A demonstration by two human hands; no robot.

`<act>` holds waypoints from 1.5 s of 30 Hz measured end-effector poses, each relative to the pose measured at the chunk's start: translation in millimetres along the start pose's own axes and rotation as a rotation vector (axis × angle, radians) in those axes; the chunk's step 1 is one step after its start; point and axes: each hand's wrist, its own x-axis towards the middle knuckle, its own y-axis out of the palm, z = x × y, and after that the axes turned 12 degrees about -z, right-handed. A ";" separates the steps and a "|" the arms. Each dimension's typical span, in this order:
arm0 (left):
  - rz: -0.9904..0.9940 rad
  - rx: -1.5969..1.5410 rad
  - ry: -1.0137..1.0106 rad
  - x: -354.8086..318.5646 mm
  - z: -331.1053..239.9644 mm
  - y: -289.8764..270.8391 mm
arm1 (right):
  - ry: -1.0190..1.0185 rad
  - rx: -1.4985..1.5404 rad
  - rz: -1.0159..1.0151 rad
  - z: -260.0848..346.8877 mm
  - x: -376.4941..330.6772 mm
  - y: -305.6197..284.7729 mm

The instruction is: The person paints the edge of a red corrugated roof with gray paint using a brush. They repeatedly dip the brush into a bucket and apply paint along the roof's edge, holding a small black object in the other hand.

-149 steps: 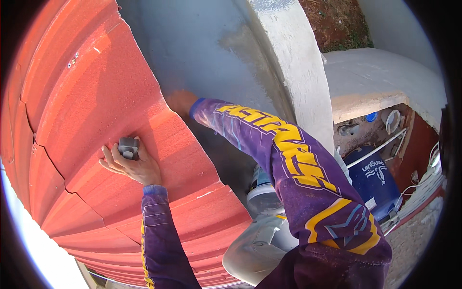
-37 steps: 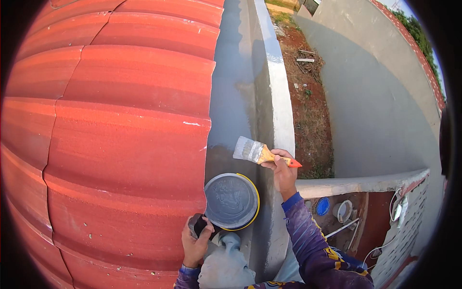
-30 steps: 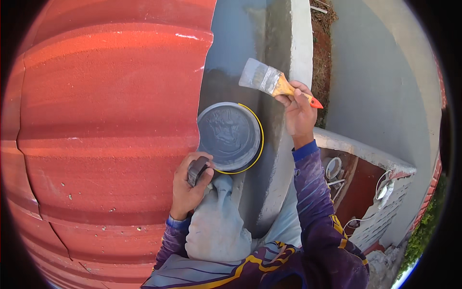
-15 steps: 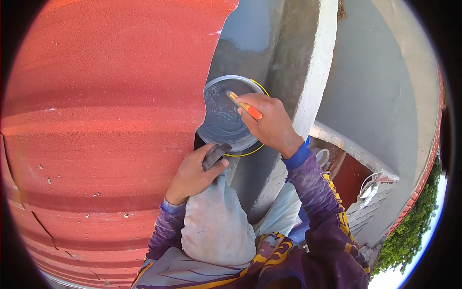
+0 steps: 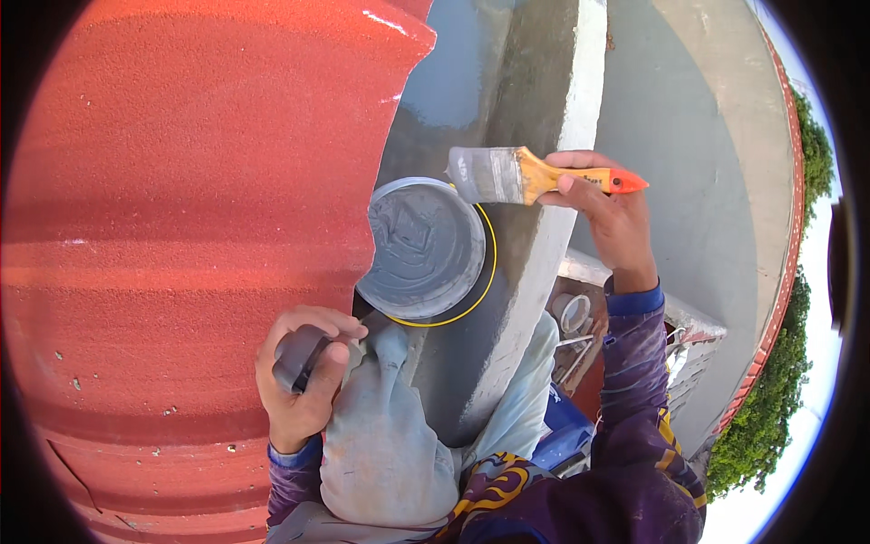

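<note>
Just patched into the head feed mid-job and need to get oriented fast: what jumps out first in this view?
The big red ribbed roof fills the whole left side. At centre, a round bucket of grey paint sits by the grey-coated ledge; just above it to the right, the right hand holds an orange-handled paintbrush loaded with grey. The left hand, lower centre, grips a small dark object.

Sunlit red tiled roof (image 5: 181,227) beside grey concrete gutter (image 5: 471,82).

Purple long sleeves (image 5: 634,381), blue cuffs (yellow print), pale grey trousers (image 5: 385,444)
</note>
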 end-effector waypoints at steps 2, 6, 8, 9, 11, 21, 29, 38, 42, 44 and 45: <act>-0.155 0.147 0.261 6.6 4.5 -6.6 | -0.114 -0.103 -0.057 7.7 37.7 3.6; -0.349 0.332 0.674 30.4 14.7 -9.4 | -0.206 -0.553 -0.012 -24.6 141.3 18.1; -0.388 0.390 0.760 40.2 15.1 -15.1 | -0.302 -0.898 0.091 -45.5 177.7 41.3; -0.416 0.400 0.794 44.4 15.7 -16.6 | -0.342 -1.006 0.116 -57.1 193.8 52.4; -0.453 0.465 0.831 49.8 17.0 -20.9 | -0.421 -1.231 0.168 -81.8 227.6 67.5; -0.522 0.541 0.914 64.9 24.5 -7.2 | -0.801 -1.365 0.128 -114.5 336.5 57.0; -0.573 0.612 1.150 77.6 27.6 -13.2 | -0.539 -1.050 0.324 -67.6 232.2 56.5; -0.555 0.697 1.234 86.9 29.5 -19.2 | -0.548 -1.398 0.112 -92.2 312.0 72.5; -0.553 0.627 1.141 77.8 33.6 -22.0 | -0.634 -1.326 -0.131 -74.8 395.2 79.3; -0.565 0.647 1.189 79.4 37.8 -24.6 | -0.742 -1.322 -0.134 -70.4 413.5 71.9; -0.576 0.623 1.183 81.0 40.3 -22.8 | -0.740 -1.460 -0.093 -73.8 417.3 66.3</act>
